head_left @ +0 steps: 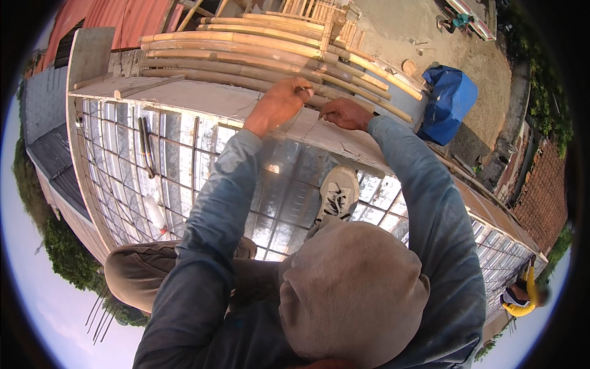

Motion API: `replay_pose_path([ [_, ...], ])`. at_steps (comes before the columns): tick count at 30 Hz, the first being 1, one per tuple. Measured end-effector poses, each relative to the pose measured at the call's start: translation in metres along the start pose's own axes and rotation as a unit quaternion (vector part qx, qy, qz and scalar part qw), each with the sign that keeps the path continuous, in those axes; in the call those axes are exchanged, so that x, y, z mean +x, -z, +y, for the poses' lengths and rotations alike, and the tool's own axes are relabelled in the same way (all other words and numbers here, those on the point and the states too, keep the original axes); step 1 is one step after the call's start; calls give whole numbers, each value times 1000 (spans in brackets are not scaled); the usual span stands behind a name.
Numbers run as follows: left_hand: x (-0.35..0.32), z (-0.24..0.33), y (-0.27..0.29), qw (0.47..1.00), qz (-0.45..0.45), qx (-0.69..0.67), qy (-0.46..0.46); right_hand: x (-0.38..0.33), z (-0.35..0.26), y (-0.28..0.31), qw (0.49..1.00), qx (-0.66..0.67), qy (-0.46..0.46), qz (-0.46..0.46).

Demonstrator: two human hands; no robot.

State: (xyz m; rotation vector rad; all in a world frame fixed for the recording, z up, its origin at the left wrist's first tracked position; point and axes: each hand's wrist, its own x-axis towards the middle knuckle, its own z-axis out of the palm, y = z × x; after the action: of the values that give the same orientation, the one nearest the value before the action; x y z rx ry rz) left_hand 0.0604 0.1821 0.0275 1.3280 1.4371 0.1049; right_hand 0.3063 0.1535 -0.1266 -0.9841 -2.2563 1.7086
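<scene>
My left hand (pixel 281 106) is raised over the wooden edge board (pixel 307 128), its thumb and fingers pinched together. What it grips, if anything, is too small to name. Just to its right, my right hand (pixel 346 114) is also closed, fingertips pressed together and pointing toward the left hand. A faint thin line seems to run near the fingers, but I cannot make out what it is. Below both hands, a grid of steel reinforcing bars (pixel 195 147) lies over shiny metal decking (pixel 289 163). My shoe (pixel 338 190) rests on it, close to the board.
Bamboo poles (pixel 230 47) run beyond the board, with a blue tarpaulin (pixel 448 101) lower right of them. On the mesh at left lie a long-handled tool (pixel 146 147) and a plastic bottle (pixel 153 212). A person in yellow (pixel 521 299) is at far right; another person (pixel 458 23) is far below.
</scene>
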Motion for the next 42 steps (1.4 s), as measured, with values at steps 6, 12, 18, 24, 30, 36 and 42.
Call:
replay_pose_path([
  [6, -2, 0, 1, 1000, 6, 10, -9, -16, 13, -11, 978, 153, -138, 44],
  [12, 1, 3, -2, 995, -20, 94, 14, 9, 10, -2, 979, 109, -165, 46],
  [18, 7, 20, -12, 955, -146, 257, 19, 57, -11, -9, 996, -79, -30, 17],
  [24, 10, 24, -17, 932, -195, 302, 39, 54, 0, 1, 997, 31, -30, -69],
  [30, 26, 20, -31, 933, -155, 319, 61, 34, 10, -7, 993, 92, 31, -61],
  [36, 52, 16, -47, 927, -106, 359, 34, 27, 13, -7, 1000, 10, 5, -29],
  [42, 56, 30, -51, 915, -97, 389, 40, 17, 0, 7, 991, 79, -63, -88],
])
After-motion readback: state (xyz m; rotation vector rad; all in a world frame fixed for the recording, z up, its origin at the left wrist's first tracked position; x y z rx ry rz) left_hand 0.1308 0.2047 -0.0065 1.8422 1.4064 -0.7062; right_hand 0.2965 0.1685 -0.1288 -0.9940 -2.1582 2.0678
